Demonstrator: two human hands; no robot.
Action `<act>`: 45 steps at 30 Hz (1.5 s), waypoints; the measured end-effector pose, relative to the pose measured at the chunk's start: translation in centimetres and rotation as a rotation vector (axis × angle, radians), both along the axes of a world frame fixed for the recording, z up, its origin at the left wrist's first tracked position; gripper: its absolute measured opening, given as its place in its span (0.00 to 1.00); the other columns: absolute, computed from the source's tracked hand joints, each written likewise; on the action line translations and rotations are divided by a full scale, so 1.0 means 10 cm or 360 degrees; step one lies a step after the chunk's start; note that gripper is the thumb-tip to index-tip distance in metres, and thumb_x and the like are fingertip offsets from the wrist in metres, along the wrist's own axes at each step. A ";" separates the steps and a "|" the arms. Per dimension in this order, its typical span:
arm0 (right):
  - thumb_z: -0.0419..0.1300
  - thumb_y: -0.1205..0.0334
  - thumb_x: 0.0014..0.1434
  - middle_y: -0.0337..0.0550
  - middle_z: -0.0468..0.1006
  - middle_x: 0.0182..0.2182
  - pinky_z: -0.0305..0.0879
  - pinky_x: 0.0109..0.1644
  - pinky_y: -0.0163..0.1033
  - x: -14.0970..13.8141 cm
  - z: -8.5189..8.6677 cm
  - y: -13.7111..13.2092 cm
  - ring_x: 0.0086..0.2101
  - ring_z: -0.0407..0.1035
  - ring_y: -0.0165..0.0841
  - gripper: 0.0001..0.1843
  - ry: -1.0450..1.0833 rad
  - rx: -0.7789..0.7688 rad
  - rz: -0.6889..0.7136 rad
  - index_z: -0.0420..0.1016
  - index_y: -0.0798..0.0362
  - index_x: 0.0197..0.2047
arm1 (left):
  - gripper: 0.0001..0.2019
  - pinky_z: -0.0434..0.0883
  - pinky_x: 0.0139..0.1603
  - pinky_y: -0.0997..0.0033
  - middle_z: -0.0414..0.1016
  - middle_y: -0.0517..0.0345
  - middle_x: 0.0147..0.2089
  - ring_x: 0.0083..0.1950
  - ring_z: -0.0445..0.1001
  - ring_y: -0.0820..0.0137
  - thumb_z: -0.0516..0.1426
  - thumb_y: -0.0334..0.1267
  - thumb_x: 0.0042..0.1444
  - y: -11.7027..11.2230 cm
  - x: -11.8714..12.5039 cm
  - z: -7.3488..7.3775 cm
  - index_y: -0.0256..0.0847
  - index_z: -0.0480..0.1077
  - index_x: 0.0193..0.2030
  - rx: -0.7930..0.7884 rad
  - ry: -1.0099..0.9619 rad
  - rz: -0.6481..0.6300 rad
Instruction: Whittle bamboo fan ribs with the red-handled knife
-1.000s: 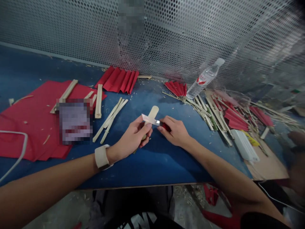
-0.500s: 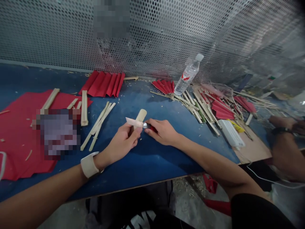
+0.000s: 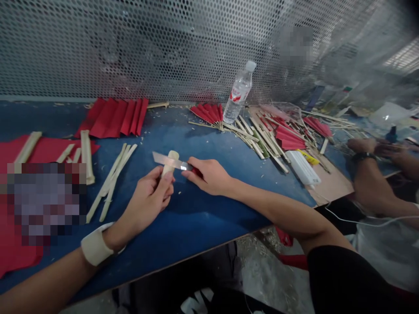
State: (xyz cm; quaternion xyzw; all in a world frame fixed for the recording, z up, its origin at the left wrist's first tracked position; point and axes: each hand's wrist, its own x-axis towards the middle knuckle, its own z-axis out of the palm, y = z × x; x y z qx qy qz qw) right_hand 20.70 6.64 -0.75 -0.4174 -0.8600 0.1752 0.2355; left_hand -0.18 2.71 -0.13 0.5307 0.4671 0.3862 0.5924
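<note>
Angled inward over the blue tabletop (image 3: pixel 203 237), the left hand (image 3: pixel 149 192) pinches a pale, flat, round-ended bamboo strip (image 3: pixel 173 155), while the right hand (image 3: pixel 211 175), fingers curled, clasps a red-handled, silver-bladed knife (image 3: pixel 161 159) crossing it.

A plastic bottle (image 3: pixel 238 93) is standing beside a red fan (image 3: pixel 209 114) near a perforated metal panel (image 3: pixel 163 56), while pleated red paper (image 3: pixel 113 118) is lying at left.
</note>
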 end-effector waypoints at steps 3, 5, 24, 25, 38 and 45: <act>0.50 0.46 0.74 0.37 0.71 0.28 0.54 0.34 0.37 0.05 0.02 0.04 0.27 0.60 0.29 0.17 0.0075 -0.0031 0.0025 0.63 0.49 0.40 | 0.13 0.54 0.14 0.84 0.58 0.74 0.21 0.13 0.55 0.81 0.53 0.52 0.73 0.00 0.00 0.00 0.45 0.62 0.45 -0.0023 -0.0036 -0.0066; 0.49 0.45 0.74 0.37 0.70 0.28 0.54 0.34 0.37 0.06 0.03 0.04 0.27 0.60 0.29 0.18 0.0103 -0.0021 0.0067 0.62 0.49 0.39 | 0.12 0.57 0.15 0.83 0.63 0.73 0.23 0.14 0.59 0.81 0.54 0.51 0.73 0.00 0.01 0.01 0.45 0.62 0.49 -0.0008 -0.0088 -0.0094; 0.47 0.45 0.75 0.39 0.70 0.24 0.50 0.30 0.37 0.03 -0.03 -0.05 0.25 0.60 0.30 0.22 -0.0157 0.0085 0.0162 0.68 0.51 0.36 | 0.15 0.57 0.17 0.83 0.59 0.72 0.25 0.18 0.57 0.83 0.62 0.45 0.65 0.00 -0.02 0.02 0.43 0.59 0.39 -0.0091 -0.0240 -0.0342; 0.47 0.46 0.74 0.38 0.70 0.24 0.50 0.30 0.37 0.03 -0.03 -0.05 0.24 0.60 0.30 0.21 -0.0150 0.0084 0.0153 0.67 0.50 0.36 | 0.14 0.59 0.17 0.82 0.58 0.73 0.23 0.18 0.57 0.82 0.61 0.46 0.66 0.00 -0.03 0.02 0.44 0.59 0.39 -0.0074 -0.0196 -0.0359; 0.46 0.45 0.74 0.36 0.67 0.22 0.50 0.29 0.38 0.01 -0.03 -0.05 0.23 0.58 0.29 0.21 -0.0130 0.0066 0.0109 0.65 0.49 0.35 | 0.17 0.56 0.14 0.83 0.57 0.71 0.24 0.18 0.55 0.82 0.61 0.50 0.66 0.00 -0.01 -0.03 0.44 0.59 0.37 -0.0008 -0.0006 -0.0283; 0.46 0.43 0.75 0.38 0.70 0.23 0.50 0.29 0.38 0.04 -0.01 -0.03 0.24 0.60 0.30 0.23 -0.0213 0.0038 0.0177 0.67 0.50 0.36 | 0.20 0.56 0.14 0.81 0.58 0.73 0.27 0.18 0.54 0.82 0.63 0.51 0.65 -0.01 0.00 -0.05 0.48 0.55 0.42 -0.0131 -0.0271 -0.0248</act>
